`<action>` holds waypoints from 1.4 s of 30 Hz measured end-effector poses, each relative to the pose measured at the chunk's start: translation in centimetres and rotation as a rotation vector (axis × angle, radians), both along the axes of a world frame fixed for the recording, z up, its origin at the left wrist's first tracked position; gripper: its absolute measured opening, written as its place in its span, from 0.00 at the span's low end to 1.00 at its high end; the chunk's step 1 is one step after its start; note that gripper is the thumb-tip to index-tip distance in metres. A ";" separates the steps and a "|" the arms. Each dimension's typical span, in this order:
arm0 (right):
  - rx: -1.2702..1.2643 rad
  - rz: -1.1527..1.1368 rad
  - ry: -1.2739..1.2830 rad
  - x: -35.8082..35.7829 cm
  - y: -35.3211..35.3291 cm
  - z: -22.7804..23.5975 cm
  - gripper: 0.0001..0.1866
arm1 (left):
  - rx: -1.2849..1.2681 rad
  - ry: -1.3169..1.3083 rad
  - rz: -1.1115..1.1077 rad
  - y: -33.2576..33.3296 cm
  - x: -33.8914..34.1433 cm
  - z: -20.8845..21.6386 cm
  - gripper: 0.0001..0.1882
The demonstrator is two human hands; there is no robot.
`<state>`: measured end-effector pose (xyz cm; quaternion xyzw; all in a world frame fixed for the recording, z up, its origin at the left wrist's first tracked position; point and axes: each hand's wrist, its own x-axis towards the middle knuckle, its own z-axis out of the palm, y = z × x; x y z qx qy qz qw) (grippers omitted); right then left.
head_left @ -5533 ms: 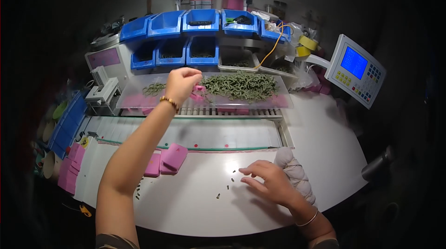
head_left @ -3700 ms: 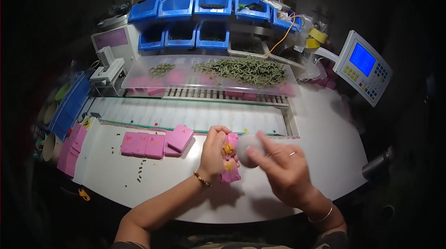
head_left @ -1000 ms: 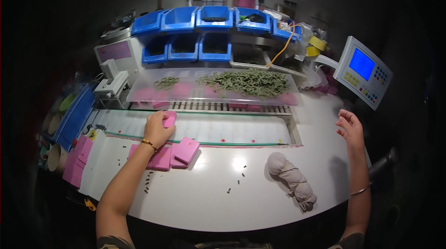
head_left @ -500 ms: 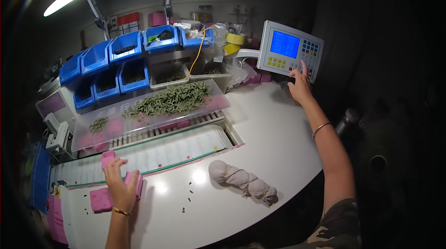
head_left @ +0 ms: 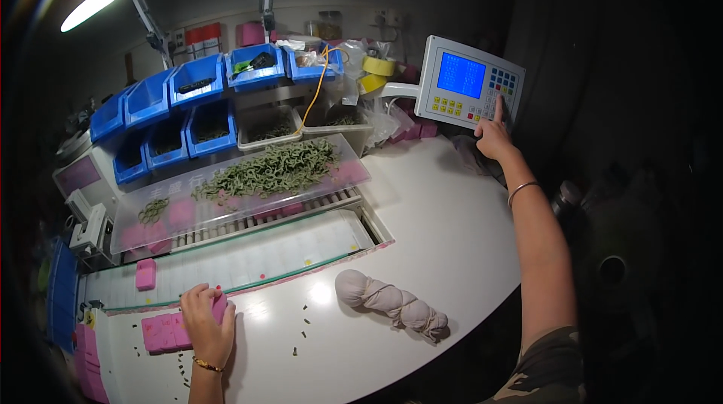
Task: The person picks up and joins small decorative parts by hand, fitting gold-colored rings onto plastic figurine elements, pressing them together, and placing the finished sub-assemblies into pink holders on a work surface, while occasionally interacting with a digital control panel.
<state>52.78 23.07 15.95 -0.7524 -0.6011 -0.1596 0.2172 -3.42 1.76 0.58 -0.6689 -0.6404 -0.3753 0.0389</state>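
Observation:
My left hand (head_left: 208, 325) is closed round a pink block (head_left: 219, 307) at the right end of a short row of pink blocks (head_left: 164, 333) on the white tabletop. Part of the held block is hidden by my fingers. Another pink block (head_left: 145, 274) sits apart on the white conveyor belt (head_left: 241, 257) beyond the hand. At the right, my right hand (head_left: 495, 137) has its index finger stretched up onto the keys of a grey control panel (head_left: 428, 91) with a blue screen. Its other fingers are curled, and nothing is held.
A clear sheet (head_left: 177, 178) bears a heap of small green pieces (head_left: 275, 167). Blue bins (head_left: 197, 76) stand in two rows behind. A tied grey cloth bundle (head_left: 392, 304) lies on the tabletop (head_left: 444, 216), near scattered green bits (head_left: 305, 321). A lamp (head_left: 96, 5) shines at upper left.
My left hand has come nearer and right, bringing its pink block to the row's end. The block on the belt has shifted left. My right index finger has straightened on the keys.

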 end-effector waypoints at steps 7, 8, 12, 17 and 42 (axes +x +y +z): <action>0.042 0.110 0.116 0.8 0.3 0.0 0.07 | -0.025 -0.087 -0.018 0.0 -0.5 0.1 0.13; 0.045 0.140 0.126 1.1 0.9 -0.2 0.08 | -0.028 -0.088 0.001 -0.2 -0.7 0.2 0.13; 0.129 0.311 0.222 3.7 3.0 -0.8 0.14 | 0.074 -0.168 0.015 0.2 -3.1 0.2 0.13; -0.003 0.295 0.473 5.5 1.5 0.4 0.13 | 0.126 -0.016 0.274 3.8 -10.8 0.6 0.16; 0.103 0.219 0.405 2.0 0.7 0.6 0.11 | -0.056 -0.062 -0.153 -7.8 -4.6 3.8 0.20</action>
